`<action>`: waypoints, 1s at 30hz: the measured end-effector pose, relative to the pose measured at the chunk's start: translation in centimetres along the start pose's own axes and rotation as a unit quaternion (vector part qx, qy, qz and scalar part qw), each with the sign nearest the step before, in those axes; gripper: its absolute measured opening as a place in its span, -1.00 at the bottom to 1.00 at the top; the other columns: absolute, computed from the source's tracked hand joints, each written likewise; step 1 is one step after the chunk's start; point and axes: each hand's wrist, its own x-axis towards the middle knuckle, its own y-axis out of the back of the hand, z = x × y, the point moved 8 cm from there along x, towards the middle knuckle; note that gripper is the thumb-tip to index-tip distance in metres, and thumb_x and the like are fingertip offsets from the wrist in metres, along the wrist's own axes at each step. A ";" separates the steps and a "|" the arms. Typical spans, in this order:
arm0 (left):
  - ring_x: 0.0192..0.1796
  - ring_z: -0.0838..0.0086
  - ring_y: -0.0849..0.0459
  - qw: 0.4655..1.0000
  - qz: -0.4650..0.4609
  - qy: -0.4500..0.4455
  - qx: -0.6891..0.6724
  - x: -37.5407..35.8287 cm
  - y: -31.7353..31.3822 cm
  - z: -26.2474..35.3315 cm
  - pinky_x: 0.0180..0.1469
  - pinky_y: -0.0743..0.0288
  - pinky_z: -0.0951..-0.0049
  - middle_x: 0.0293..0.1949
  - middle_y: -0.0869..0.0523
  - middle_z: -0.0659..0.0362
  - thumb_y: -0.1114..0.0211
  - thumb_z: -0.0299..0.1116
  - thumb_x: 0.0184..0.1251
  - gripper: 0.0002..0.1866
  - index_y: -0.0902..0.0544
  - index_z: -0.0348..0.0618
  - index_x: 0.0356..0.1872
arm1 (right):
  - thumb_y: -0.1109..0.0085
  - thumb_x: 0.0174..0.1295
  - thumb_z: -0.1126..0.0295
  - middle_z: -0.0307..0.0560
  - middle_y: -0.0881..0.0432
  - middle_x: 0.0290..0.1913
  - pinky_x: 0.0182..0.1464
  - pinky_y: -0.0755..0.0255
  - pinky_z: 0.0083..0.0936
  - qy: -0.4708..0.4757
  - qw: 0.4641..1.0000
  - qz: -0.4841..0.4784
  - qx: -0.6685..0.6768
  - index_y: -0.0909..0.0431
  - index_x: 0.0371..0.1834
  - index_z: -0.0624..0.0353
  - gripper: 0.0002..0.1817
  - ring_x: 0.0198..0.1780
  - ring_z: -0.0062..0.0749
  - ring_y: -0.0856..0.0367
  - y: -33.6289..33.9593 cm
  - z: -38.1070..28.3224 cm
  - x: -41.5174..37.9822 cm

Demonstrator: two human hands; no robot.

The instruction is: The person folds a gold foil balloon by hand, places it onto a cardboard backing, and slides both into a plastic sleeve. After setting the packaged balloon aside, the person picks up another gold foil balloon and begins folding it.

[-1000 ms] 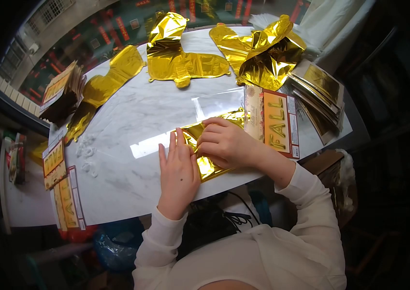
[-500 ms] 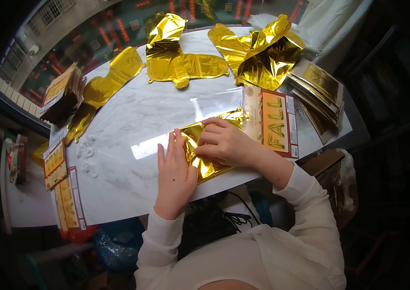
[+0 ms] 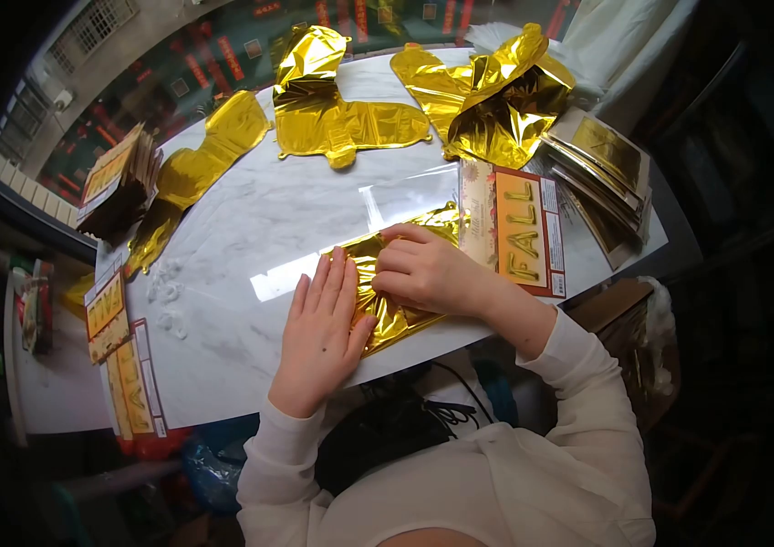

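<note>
A folded gold foil balloon (image 3: pixel 391 317) lies near the front edge of the marbled table, under both hands. My left hand (image 3: pixel 321 324) rests flat on its left end, fingers stretched out side by side. With bent fingers, my right hand (image 3: pixel 428 273) pinches the foil at the middle; the fingertips are partly hidden. Just right of the foil is a printed card marked FALL (image 3: pixel 519 230), joined to a clear plastic bag (image 3: pixel 405 193) that spreads out behind the hands.
Loose gold foil balloons (image 3: pixel 350 123) lie along the back, with a crumpled one (image 3: pixel 505 100) at back right. Stacked packs (image 3: pixel 601 178) stand at right, another stack (image 3: pixel 118 182) at left. FALL cards (image 3: pixel 131 378) lie front left, near small clear pieces (image 3: pixel 166 296).
My left hand has shifted slightly left and down, and its fingers have come closer together, lying flatter on the foil. The right hand has barely moved and keeps its pinch.
</note>
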 end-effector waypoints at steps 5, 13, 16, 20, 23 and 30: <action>0.73 0.05 -0.10 1.000 0.013 0.003 0.003 -0.1 -0.1 0.0 0.69 0.07 0.01 0.70 -0.15 -0.09 -0.07 -0.16 0.63 -0.33 -0.26 -0.21 0.65 | -0.34 0.16 0.40 -0.18 -0.60 -0.24 0.40 -0.51 -0.14 -0.002 1.000 0.002 -0.006 -0.63 -0.24 0.10 -0.87 -0.07 -0.29 -0.67 0.1 0.1 0.0; 0.70 0.00 -0.16 1.000 0.029 -0.002 -0.001 -0.1 0.1 0.2 0.67 0.01 -0.05 0.67 -0.21 -0.12 -0.10 -0.21 0.62 -0.42 -0.41 0.09 0.61 | -0.28 0.19 0.42 -0.18 -0.61 -0.24 0.43 -0.50 -0.14 0.026 1.000 -0.003 -0.017 -0.68 -0.16 0.08 -0.85 -0.07 -0.28 -0.68 0.5 -0.2 -0.1; 0.70 0.00 -0.16 1.000 0.028 -0.002 0.000 -0.1 0.1 0.2 0.66 0.00 -0.05 0.67 -0.21 -0.13 -0.10 -0.22 0.62 -0.43 -0.43 0.11 0.61 | -0.33 0.19 0.41 -0.19 -0.62 -0.23 0.44 -0.49 -0.12 0.013 1.000 -0.006 0.017 -0.71 -0.13 0.07 -0.81 -0.06 -0.27 -0.68 0.7 0.0 -0.2; 0.72 0.02 -0.12 1.000 0.024 -0.001 0.001 -0.1 -0.1 0.0 0.68 0.04 -0.04 0.69 -0.18 -0.11 -0.06 -0.23 0.62 -0.43 -0.43 0.11 0.61 | -0.45 0.21 0.36 -0.20 -0.65 -0.20 0.45 -0.47 -0.08 -0.050 0.995 0.029 0.086 -0.72 -0.14 0.04 -0.82 -0.03 -0.27 -0.69 1.6 0.7 0.1; 0.69 -0.03 -0.18 0.999 0.035 -0.010 0.011 -0.1 0.0 0.1 0.66 -0.02 -0.06 0.65 -0.23 -0.16 -0.13 -0.20 0.61 -0.42 -0.42 0.10 0.61 | -0.46 0.25 0.36 -0.20 -0.66 -0.19 0.44 -0.47 -0.08 -0.039 0.996 0.023 0.083 -0.72 -0.14 0.04 -0.84 -0.02 -0.26 -0.69 1.4 0.5 0.2; 0.69 -0.01 -0.18 0.999 0.040 -0.008 0.015 -0.1 0.2 0.4 0.66 -0.03 -0.07 0.66 -0.23 -0.15 -0.14 -0.21 0.59 -0.37 -0.35 -0.11 0.62 | -0.42 0.25 0.36 -0.21 -0.64 -0.22 0.43 -0.47 -0.09 0.002 1.000 0.005 0.020 -0.68 -0.19 0.03 -0.87 -0.06 -0.28 -0.68 0.3 0.5 0.2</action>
